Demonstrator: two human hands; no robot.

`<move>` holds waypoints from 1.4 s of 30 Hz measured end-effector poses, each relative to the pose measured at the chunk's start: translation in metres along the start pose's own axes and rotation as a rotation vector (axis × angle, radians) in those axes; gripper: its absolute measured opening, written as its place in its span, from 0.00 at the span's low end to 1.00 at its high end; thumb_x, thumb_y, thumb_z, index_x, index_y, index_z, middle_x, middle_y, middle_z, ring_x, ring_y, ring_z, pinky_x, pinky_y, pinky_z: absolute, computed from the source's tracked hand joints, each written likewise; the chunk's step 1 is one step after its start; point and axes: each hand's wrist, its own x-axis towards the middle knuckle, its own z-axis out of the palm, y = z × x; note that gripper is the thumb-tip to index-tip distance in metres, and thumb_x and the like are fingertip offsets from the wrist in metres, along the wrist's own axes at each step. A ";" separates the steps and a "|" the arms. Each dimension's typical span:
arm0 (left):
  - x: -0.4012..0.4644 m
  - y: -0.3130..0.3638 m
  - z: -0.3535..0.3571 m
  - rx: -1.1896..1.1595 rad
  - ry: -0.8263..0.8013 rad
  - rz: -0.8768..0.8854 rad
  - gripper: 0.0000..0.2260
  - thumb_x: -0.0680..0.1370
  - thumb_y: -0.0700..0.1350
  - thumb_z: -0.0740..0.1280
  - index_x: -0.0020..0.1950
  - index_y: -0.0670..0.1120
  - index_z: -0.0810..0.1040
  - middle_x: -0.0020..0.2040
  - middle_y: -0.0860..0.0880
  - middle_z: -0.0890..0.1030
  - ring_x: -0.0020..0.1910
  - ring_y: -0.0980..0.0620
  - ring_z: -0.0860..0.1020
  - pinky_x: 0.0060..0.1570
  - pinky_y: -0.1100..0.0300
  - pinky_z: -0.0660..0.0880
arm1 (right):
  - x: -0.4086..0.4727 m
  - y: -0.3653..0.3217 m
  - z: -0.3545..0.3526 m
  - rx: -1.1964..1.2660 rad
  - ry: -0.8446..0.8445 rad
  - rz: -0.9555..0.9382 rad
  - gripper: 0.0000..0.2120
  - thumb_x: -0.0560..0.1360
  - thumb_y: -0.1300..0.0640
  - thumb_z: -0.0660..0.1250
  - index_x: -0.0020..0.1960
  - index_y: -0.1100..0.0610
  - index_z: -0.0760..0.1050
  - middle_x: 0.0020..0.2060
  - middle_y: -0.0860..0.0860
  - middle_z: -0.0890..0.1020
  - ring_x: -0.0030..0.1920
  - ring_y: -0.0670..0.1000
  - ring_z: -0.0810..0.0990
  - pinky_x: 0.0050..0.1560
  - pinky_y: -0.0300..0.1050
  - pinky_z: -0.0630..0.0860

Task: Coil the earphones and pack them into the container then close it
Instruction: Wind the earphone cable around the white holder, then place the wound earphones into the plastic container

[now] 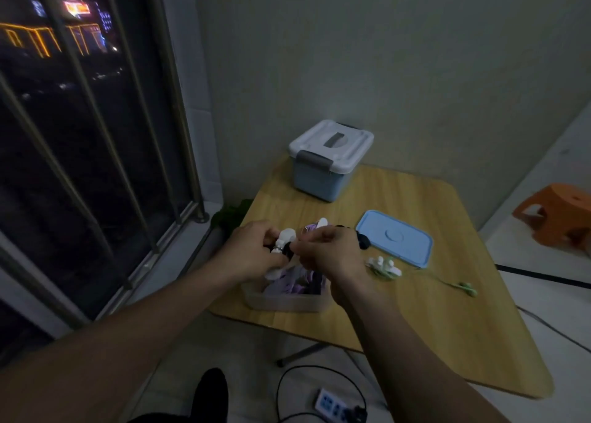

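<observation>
Two hands work a black-and-white earphone bundle above an open container at frame centre

The clear container sits at the near left edge of the wooden table, its long axis running left to right, with purple and dark cords heaped inside. Just above it the left hand and right hand meet, both with fingers curled in, pinching a small earphone bundle; which way the bundle runs is too blurred to tell. The blue lid lies flat to the right of the hands, apart from the container. Green earphones lie just below the lid, their cord trailing toward the lower right. A lidded storage box stands at the table's far edge
</observation>
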 end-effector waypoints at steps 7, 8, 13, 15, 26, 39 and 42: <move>0.008 -0.013 0.009 0.174 0.018 -0.029 0.09 0.66 0.44 0.74 0.44 0.46 0.81 0.41 0.49 0.83 0.42 0.50 0.81 0.41 0.50 0.81 | 0.020 0.022 0.015 -0.239 -0.018 -0.100 0.03 0.67 0.63 0.77 0.37 0.61 0.83 0.36 0.54 0.86 0.41 0.52 0.85 0.48 0.56 0.83; 0.007 -0.012 0.010 0.221 0.035 -0.018 0.09 0.67 0.45 0.72 0.45 0.46 0.80 0.42 0.48 0.82 0.42 0.49 0.81 0.40 0.51 0.80 | 0.022 0.025 0.018 -0.257 -0.017 -0.102 0.03 0.66 0.63 0.76 0.36 0.60 0.83 0.35 0.54 0.86 0.40 0.53 0.85 0.46 0.58 0.83; 0.004 -0.010 0.018 0.429 0.022 0.001 0.04 0.73 0.41 0.66 0.41 0.46 0.71 0.48 0.42 0.78 0.45 0.44 0.78 0.40 0.50 0.76 | 0.031 0.037 0.032 -0.397 -0.014 -0.141 0.04 0.65 0.59 0.76 0.33 0.59 0.84 0.30 0.52 0.86 0.33 0.50 0.85 0.37 0.56 0.83; 0.003 -0.009 0.021 0.467 -0.036 0.006 0.02 0.76 0.41 0.64 0.47 0.44 0.75 0.50 0.42 0.79 0.46 0.46 0.78 0.41 0.53 0.75 | 0.030 0.039 0.036 -0.438 -0.009 -0.153 0.03 0.65 0.59 0.76 0.34 0.58 0.86 0.31 0.51 0.86 0.32 0.48 0.84 0.38 0.52 0.84; -0.001 0.003 0.022 0.777 -0.134 -0.028 0.09 0.80 0.40 0.60 0.55 0.40 0.78 0.58 0.41 0.78 0.59 0.43 0.75 0.55 0.53 0.72 | 0.033 0.041 0.045 -0.684 -0.008 -0.205 0.07 0.77 0.61 0.67 0.49 0.60 0.84 0.42 0.54 0.86 0.40 0.49 0.83 0.43 0.40 0.81; -0.004 -0.033 0.019 0.559 0.156 0.029 0.09 0.76 0.47 0.69 0.54 0.48 0.77 0.62 0.46 0.64 0.59 0.46 0.67 0.49 0.53 0.76 | 0.048 0.014 0.004 -0.292 0.009 -0.199 0.06 0.75 0.63 0.69 0.42 0.60 0.84 0.36 0.53 0.86 0.34 0.49 0.84 0.43 0.52 0.84; 0.000 -0.041 0.022 0.411 0.143 0.008 0.10 0.76 0.44 0.69 0.57 0.47 0.78 0.67 0.44 0.61 0.61 0.44 0.69 0.53 0.52 0.76 | 0.077 0.010 -0.021 -0.324 0.185 -0.177 0.09 0.74 0.61 0.70 0.38 0.50 0.81 0.38 0.52 0.86 0.38 0.50 0.85 0.44 0.53 0.84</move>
